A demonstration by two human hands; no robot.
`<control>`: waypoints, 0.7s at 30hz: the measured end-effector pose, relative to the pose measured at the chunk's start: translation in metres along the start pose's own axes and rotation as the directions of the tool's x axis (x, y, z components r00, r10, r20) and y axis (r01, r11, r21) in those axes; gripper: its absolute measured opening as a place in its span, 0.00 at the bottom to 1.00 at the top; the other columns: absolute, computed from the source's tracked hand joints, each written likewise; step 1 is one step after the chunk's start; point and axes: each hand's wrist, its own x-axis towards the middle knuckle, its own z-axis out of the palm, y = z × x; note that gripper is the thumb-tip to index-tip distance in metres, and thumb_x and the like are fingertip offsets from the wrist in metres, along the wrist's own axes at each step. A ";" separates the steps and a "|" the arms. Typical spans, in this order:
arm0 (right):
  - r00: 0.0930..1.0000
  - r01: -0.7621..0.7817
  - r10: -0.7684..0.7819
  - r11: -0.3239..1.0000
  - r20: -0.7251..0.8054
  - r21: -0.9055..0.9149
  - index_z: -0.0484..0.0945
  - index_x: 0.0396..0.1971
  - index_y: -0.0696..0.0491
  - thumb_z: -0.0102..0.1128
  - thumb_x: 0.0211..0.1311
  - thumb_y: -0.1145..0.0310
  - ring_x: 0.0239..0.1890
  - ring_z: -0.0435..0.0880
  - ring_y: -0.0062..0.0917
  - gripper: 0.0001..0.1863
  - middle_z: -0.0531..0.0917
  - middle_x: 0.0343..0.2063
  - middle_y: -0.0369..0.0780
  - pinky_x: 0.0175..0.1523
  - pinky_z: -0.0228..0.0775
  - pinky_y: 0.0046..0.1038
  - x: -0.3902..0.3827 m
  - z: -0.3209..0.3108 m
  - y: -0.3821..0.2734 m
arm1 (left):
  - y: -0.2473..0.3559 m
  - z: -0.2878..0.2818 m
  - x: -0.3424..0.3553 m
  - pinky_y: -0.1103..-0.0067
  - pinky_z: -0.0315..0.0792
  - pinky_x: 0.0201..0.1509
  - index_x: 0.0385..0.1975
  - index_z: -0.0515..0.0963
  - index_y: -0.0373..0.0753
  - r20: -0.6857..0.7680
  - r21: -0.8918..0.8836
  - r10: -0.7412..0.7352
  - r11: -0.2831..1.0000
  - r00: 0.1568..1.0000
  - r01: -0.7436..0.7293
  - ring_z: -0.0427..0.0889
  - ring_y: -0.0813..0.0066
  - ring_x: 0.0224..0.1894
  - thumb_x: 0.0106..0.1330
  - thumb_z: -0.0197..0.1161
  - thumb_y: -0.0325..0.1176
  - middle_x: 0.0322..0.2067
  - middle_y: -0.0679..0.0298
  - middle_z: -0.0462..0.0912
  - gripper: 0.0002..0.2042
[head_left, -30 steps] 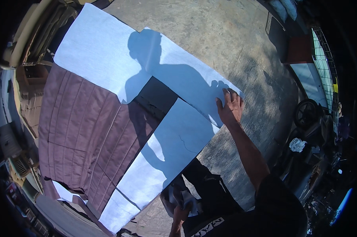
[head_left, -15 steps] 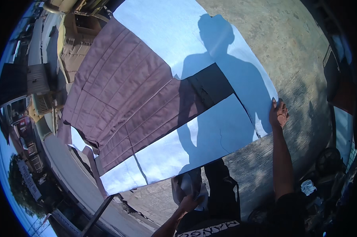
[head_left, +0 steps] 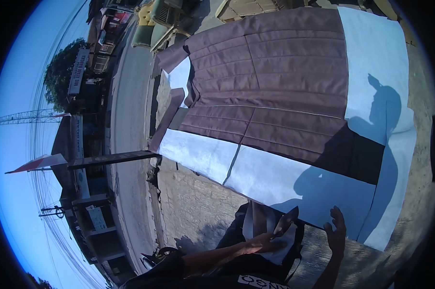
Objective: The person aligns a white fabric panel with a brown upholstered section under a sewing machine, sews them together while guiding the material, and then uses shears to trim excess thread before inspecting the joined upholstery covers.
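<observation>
A large stitched brown cover (head_left: 270, 72) lies spread out in front of me, with white backing (head_left: 371, 48) along its right side and a white strip (head_left: 294, 180) along its near edge. Parallel seams run across the brown part. My left hand (head_left: 265, 243) is closed on a crumpled piece of brown and white material (head_left: 259, 219) close to my body. A dark pointed shape rises by its fingers, too unclear to name. My right hand (head_left: 337, 232), fingers apart and holding nothing, is at the cover's near edge; whether it touches is unclear. My shadow falls across the right part.
A dark narrow beam (head_left: 114, 159) reaches left from the cover's near left corner. Beyond lies a road (head_left: 130, 96) with buildings and a red and white flag (head_left: 37, 164). Old upholstered chairs (head_left: 155, 24) stand at the far side. Rough concrete (head_left: 193, 197) shows below the cover.
My view has swung left, showing more road and sky. My right hand has let go of the cover's right edge and come nearer my left hand, which still holds the crumpled piece.
</observation>
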 end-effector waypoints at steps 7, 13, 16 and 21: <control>0.728 -0.504 0.275 0.836 0.627 0.218 0.68 0.66 0.58 0.73 0.29 0.68 0.58 0.80 0.33 0.52 0.81 0.57 0.42 0.63 0.71 0.35 -0.049 0.166 0.001 | 0.037 -0.063 -0.056 0.73 0.74 0.59 0.65 0.69 0.32 -0.161 -0.591 -0.054 0.805 0.986 -0.053 0.80 0.69 0.56 0.71 0.65 0.51 0.52 0.56 0.81 0.32; 0.770 -0.243 0.013 0.930 0.638 0.274 0.70 0.64 0.58 0.84 0.34 0.57 0.57 0.80 0.30 0.52 0.81 0.55 0.43 0.60 0.72 0.33 -0.040 0.269 -0.061 | -0.052 -0.145 -0.080 0.73 0.76 0.55 0.62 0.69 0.29 -0.236 -0.888 -0.226 0.445 0.945 -0.115 0.82 0.70 0.49 0.72 0.62 0.51 0.48 0.57 0.82 0.31; 0.781 -0.268 0.210 0.963 0.589 0.012 0.72 0.62 0.58 0.84 0.41 0.58 0.52 0.83 0.30 0.46 0.83 0.52 0.43 0.57 0.75 0.32 -0.040 0.355 -0.092 | -0.103 -0.186 -0.098 0.74 0.76 0.54 0.61 0.71 0.30 -0.208 -0.940 -0.267 0.320 0.941 -0.117 0.82 0.71 0.48 0.73 0.60 0.52 0.48 0.58 0.81 0.30; 0.820 -0.494 0.517 0.856 0.245 -0.152 0.77 0.55 0.62 0.78 0.50 0.62 0.49 0.84 0.31 0.33 0.86 0.44 0.44 0.56 0.75 0.34 -0.041 0.505 -0.184 | -0.218 -0.333 -0.116 0.72 0.74 0.58 0.61 0.70 0.28 -0.393 -0.842 -0.131 0.449 0.910 -0.299 0.79 0.66 0.54 0.72 0.59 0.56 0.53 0.54 0.78 0.33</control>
